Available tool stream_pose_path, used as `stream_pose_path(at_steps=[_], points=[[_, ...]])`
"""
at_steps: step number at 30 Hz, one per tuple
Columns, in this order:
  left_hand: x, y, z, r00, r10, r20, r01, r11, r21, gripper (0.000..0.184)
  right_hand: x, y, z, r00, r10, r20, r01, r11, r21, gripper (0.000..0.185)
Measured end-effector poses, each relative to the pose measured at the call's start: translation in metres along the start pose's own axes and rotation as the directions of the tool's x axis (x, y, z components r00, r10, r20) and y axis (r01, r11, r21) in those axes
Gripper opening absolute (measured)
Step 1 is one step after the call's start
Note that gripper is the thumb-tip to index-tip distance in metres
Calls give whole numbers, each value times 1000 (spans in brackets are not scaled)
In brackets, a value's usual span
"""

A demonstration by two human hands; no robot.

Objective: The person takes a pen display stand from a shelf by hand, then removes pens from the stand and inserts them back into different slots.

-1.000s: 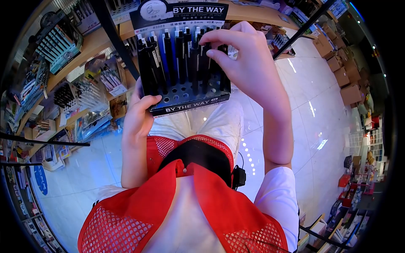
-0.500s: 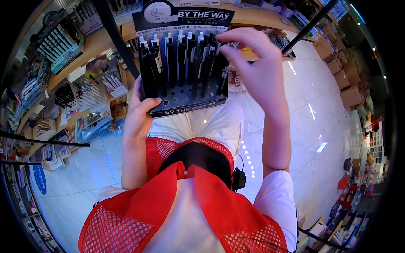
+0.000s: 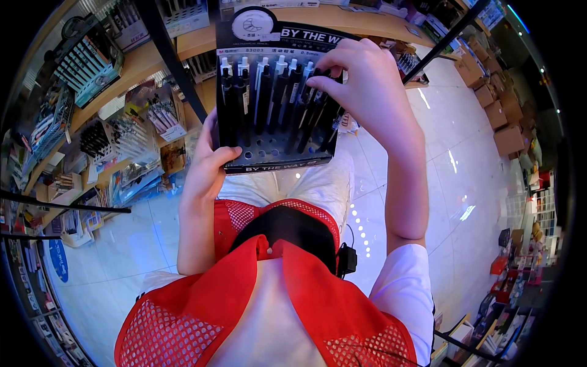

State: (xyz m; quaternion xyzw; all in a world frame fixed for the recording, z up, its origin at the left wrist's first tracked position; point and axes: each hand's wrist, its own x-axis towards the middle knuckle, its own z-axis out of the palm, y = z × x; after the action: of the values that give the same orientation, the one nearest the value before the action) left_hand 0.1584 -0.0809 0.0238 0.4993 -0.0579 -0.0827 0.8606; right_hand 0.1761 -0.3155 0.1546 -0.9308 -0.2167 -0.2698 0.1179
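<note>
My left hand (image 3: 206, 168) grips the lower left corner of a black display box (image 3: 287, 167), thumb on its front edge. The box is tilted towards me and holds several black mechanical pencils (image 3: 264, 101) upright, some with white tops. A few bare holes show in its front row. My right hand (image 3: 367, 82) reaches in from the right, in front of the printed header. Thumb and index finger pinch the top of a black mechanical pencil (image 3: 310, 116) on the right side of the box; its tip is hidden among the others.
Wooden shelves (image 3: 122, 67) with pen displays (image 3: 88, 67) run along the left and far side. A black metal post (image 3: 168, 55) stands just left of the box. Cardboard boxes (image 3: 507, 134) are stacked at right on the tiled floor (image 3: 428, 189).
The display box has shifted right and turned slightly, its front edge a little lower. My right hand has moved over the pencils, its fingers closing on a pencil top.
</note>
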Motion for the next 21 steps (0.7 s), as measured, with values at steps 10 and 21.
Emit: stream_pose_path(at_steps=[10,21], points=[[-2,8,3,992,-112,-62,101,983,-152,74,-23,-5,-1,976,217,-8,-208,946,249,23],[0,1,-2,999,-34,-16,33,998,-59,74,-23,-14,-17,936,243,-254,-127,908,400,18]])
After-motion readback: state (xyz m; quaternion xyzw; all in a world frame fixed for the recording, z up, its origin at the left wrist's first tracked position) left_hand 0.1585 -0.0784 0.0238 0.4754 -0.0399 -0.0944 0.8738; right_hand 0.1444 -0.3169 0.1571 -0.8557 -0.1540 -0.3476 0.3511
